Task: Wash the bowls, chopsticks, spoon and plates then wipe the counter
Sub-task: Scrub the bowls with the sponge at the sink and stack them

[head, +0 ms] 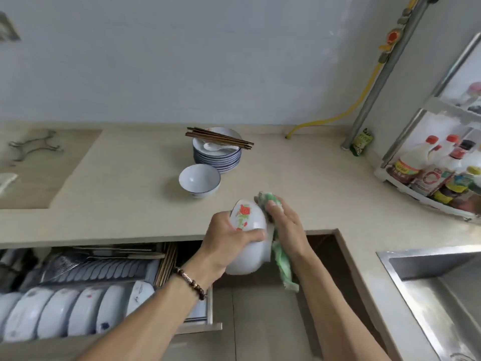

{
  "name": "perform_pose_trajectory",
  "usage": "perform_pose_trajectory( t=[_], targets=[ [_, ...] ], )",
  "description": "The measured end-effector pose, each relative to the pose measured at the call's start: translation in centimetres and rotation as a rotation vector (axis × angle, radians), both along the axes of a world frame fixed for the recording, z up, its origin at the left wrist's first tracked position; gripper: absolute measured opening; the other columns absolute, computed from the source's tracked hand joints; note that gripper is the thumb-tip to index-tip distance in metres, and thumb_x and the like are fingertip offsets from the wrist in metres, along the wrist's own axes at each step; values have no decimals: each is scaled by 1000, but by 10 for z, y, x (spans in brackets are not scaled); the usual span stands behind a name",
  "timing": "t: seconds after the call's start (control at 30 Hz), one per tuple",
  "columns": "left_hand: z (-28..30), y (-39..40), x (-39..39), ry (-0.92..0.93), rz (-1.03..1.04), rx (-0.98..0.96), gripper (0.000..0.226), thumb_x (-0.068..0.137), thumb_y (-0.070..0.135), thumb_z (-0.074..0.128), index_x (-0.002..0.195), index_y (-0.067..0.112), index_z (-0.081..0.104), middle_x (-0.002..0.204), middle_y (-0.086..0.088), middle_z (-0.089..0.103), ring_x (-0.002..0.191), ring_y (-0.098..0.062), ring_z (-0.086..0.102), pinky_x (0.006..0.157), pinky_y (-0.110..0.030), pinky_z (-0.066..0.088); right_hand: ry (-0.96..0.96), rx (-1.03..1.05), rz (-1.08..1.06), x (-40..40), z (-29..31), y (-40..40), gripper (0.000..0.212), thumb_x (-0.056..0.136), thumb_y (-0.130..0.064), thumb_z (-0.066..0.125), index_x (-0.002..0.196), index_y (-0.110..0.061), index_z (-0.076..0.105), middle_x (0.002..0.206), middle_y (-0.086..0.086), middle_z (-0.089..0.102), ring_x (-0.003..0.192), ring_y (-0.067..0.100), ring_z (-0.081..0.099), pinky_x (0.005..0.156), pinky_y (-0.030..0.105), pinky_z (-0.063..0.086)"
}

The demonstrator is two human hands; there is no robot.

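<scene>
My left hand (229, 235) grips a white bowl with a red flower print (250, 230), tilted on its side above the counter's front edge. My right hand (286, 225) presses a green and white cloth (282, 267) against the bowl's right side, and the cloth hangs down below it. A white bowl with a blue rim (199, 180) stands upright on the counter (130, 178). Behind it is a stack of blue-rimmed plates (217, 157) with a white spoon (216, 146) and dark chopsticks (221, 136) on top.
An open drawer (104, 295) below the counter at the left holds several racked bowls and plates. A steel sink (437, 287) is at the lower right. A rack of sauce bottles (437, 173) stands at the right. A yellow hose (338, 108) runs up the wall.
</scene>
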State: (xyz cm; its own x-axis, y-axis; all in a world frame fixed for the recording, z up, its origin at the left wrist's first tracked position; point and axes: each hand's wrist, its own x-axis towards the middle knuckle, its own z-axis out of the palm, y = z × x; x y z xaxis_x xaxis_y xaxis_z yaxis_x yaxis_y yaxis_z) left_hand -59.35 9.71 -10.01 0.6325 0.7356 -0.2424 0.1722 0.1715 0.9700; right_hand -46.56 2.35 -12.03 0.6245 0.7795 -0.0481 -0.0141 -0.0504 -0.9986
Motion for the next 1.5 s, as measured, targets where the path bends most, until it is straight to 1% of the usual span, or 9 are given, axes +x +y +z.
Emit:
perform_pose_trajectory(
  t=[0.07,0.23,0.37,0.47,0.57,0.77,1.07,1.37,1.5],
  targets=[
    [-10,19,-34,35,-30,-20,33,51,19,83,80,9,73,75,-2,74,68,-18,68,65,-33,55,39,-100,76,-25,-4,23,21,102,-18,53,108,-16,72,108,6,76,112,32,67,100,45,52],
    [-37,58,-97,101,-50,-73,14,79,-8,75,90,-3,70,80,-7,67,65,-7,63,61,-16,50,-181,-174,328,-110,-27,71,27,103,-18,53,126,-24,66,124,-16,67,112,-8,59,94,10,43],
    [-59,83,-131,184,-48,-39,37,55,18,86,87,7,72,85,-10,76,74,-20,69,70,-34,55,86,-323,234,-111,-54,104,24,103,-32,51,106,-21,72,106,-9,73,103,9,66,85,16,48],
    [-88,97,-144,242,78,-110,44,50,27,88,86,8,71,85,-10,75,73,-23,67,68,-34,52,-162,-527,117,-108,-87,121,35,104,-39,48,90,-12,66,91,5,70,91,26,64,77,32,48],
    [-123,106,-151,303,169,-164,25,67,11,91,75,11,67,71,-2,68,63,-16,60,55,-21,45,-248,-558,0,-115,-109,122,42,103,-41,49,89,-3,59,87,16,68,86,38,65,77,45,51],
    [-198,127,-149,430,245,-244,20,74,13,87,82,9,69,76,-4,67,66,-17,61,54,-22,43,-224,-563,10,-120,-151,122,21,90,-27,72,86,-10,61,82,12,69,74,27,66,67,38,54],
    [-283,130,-154,557,297,-350,32,76,15,87,99,9,66,93,-7,68,80,-21,60,65,-30,46,-274,-618,60,-129,-200,131,8,92,-22,64,100,-22,63,79,-11,63,73,2,57,59,18,41],
    [-318,127,-161,675,283,-385,27,74,17,89,89,14,66,91,-4,69,84,-24,61,68,-30,49,-262,-656,60,-132,-225,128,12,95,-24,64,88,-25,54,76,-12,57,69,0,53,55,17,36],
    [-326,126,-158,716,224,-379,37,84,23,81,111,4,66,106,-11,68,94,-28,60,80,-33,48,-247,-648,64,-136,-231,129,11,95,-25,65,90,-24,55,77,-10,59,71,4,55,60,23,40]
  ],
)
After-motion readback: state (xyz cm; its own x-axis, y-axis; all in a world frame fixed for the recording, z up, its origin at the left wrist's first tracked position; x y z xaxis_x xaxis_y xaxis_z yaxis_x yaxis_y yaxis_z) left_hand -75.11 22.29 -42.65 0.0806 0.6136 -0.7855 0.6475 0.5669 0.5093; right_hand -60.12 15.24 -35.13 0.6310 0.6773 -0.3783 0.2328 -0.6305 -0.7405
